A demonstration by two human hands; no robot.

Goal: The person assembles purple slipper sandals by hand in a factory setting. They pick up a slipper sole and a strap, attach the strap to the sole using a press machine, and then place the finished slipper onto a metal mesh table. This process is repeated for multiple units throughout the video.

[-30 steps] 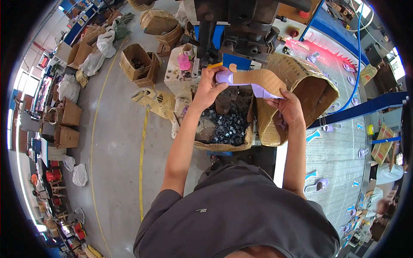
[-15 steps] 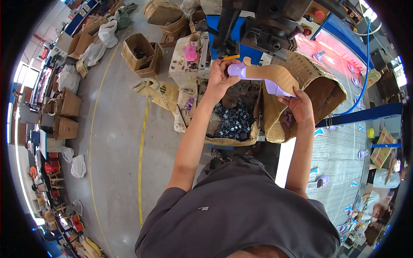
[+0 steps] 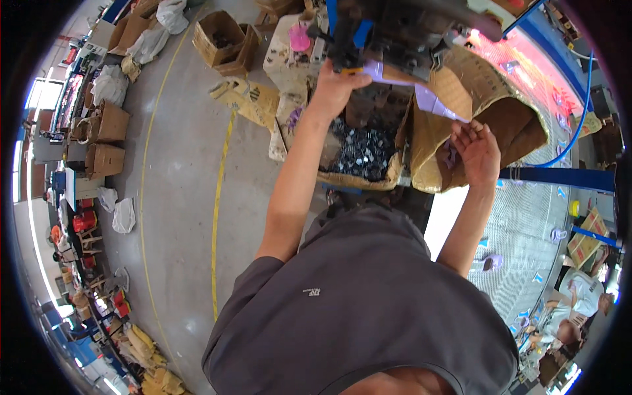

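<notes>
Overhead, left hand (image 3: 336, 89) gripping lilac piece (image 3: 385, 71)

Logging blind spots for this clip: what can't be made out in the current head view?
- Left hand: fingertips merge into the dark machine; its grip on the lilac strip is unclear.
- Right hand: seen from the back; whether it holds anything is hidden.
- Box contents: small dark pieces, too small to identify.
- Machine: cut off by the top edge.

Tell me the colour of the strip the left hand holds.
Pale purple strip at the left hand; head view.
</notes>
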